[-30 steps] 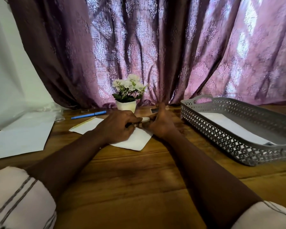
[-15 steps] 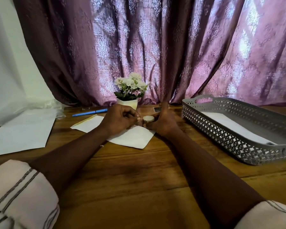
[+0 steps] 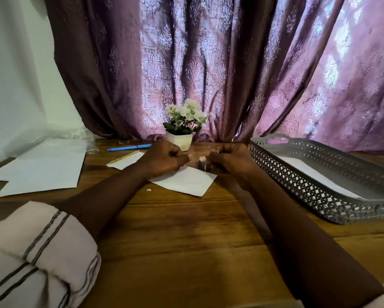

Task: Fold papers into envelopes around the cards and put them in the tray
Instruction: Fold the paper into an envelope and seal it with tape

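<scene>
Over a grained wooden table (image 3: 186, 230), both curled hands, left hand (image 3: 164, 157) and right hand (image 3: 232, 160), pinch a small cylindrical roll (image 3: 203, 164) above a folded white paper (image 3: 186, 182), beside a grey lattice plastic tray (image 3: 319, 185).

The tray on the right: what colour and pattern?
Grey tray, its walls pierced in a lattice pattern; clearest in the head view.

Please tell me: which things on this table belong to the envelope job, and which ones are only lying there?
Job: folded paper, spare sheets, grey tray, small roll between the hands.
Lying about: blue pen, flower pot, paper scrap.
</scene>
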`<state>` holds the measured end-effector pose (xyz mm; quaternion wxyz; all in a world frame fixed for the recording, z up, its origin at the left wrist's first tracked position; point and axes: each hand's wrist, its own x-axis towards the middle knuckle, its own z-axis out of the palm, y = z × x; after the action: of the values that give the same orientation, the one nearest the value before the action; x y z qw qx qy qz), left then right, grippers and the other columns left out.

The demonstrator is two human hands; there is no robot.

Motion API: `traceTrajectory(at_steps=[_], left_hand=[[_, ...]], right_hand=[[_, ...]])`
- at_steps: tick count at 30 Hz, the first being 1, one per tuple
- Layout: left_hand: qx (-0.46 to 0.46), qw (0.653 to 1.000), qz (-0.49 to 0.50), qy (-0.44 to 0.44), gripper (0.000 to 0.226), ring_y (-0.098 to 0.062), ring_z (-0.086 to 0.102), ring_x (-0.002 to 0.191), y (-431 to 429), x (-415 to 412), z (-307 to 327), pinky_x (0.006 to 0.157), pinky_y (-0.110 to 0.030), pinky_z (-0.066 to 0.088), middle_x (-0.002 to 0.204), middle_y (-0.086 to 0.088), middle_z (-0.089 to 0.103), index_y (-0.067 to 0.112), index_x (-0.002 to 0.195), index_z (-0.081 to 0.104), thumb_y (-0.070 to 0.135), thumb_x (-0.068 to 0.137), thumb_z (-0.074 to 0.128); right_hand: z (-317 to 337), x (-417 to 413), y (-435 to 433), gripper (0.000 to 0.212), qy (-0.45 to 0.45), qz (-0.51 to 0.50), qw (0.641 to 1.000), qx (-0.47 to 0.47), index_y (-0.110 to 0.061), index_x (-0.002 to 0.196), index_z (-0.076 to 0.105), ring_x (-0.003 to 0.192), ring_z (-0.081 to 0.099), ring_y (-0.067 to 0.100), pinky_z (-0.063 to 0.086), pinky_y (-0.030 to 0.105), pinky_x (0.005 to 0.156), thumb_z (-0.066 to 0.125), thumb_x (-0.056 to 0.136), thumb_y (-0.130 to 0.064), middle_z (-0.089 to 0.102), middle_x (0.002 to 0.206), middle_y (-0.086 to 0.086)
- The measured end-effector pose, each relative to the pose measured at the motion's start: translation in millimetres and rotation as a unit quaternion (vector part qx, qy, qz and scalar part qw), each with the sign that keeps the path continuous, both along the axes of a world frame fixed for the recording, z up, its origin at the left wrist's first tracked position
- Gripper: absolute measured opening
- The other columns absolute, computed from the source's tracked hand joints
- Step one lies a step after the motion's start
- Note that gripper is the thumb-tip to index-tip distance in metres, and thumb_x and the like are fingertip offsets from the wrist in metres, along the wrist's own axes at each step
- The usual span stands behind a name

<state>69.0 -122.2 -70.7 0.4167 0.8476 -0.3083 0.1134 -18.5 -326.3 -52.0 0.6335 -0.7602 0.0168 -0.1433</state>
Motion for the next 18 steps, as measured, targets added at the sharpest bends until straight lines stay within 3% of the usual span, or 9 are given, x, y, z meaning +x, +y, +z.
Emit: traceTrajectory(at_steps=[3,9,14,18], left_hand=[[-0.041,0.995,-0.019,0.085,0.034,-0.015,0.066,0.056,1,-6,-1,0.052,-0.023,0.049,0.067,-0.008,0.075,0.007,0.075,0.074,0.036,0.093,0.074],[-0.181,0.953,-0.097,0.224,0.018,-0.027,0.074,0.071,-6,-15,4,0.067,-0.033,0.064,0.086,-0.023,0.077,-0.003,0.093,0.072,0.009,0.084,0.082],[-0.206,0.946,-0.092,0.232,0.020,-0.027,0.075,0.072,-14,-13,-5,0.069,-0.036,0.066,0.079,-0.017,0.076,-0.003,0.093,0.069,-0.004,0.078,0.083],[-0.189,0.957,-0.073,0.209,0.016,-0.028,0.072,0.069,-18,-14,-5,0.070,-0.039,0.064,0.074,-0.015,0.073,0.001,0.087,0.068,-0.007,0.080,0.079]], right_hand=[[-3,-4,3,0.013,0.070,0.056,0.996,0.007,-0.003,0.085,0.071,0.056,0.065,0.011,0.054,0.022,0.053,0.064,0.096,-0.001,0.074,0.071,0.011],[-7,-4,2,0.008,0.063,0.069,0.994,-0.053,-0.005,0.088,0.075,0.068,0.070,0.016,0.057,0.027,0.062,0.070,0.091,0.000,0.077,0.078,0.009],[-7,-8,2,0.006,0.050,0.062,0.994,-0.074,-0.002,0.089,0.073,0.062,0.071,0.011,0.055,0.021,0.057,0.074,0.086,0.003,0.075,0.077,0.009],[-10,-2,0,0.021,0.047,0.039,0.992,-0.108,-0.008,0.098,0.075,0.083,0.074,0.022,0.061,0.032,0.072,0.082,0.080,0.001,0.078,0.096,0.014]])
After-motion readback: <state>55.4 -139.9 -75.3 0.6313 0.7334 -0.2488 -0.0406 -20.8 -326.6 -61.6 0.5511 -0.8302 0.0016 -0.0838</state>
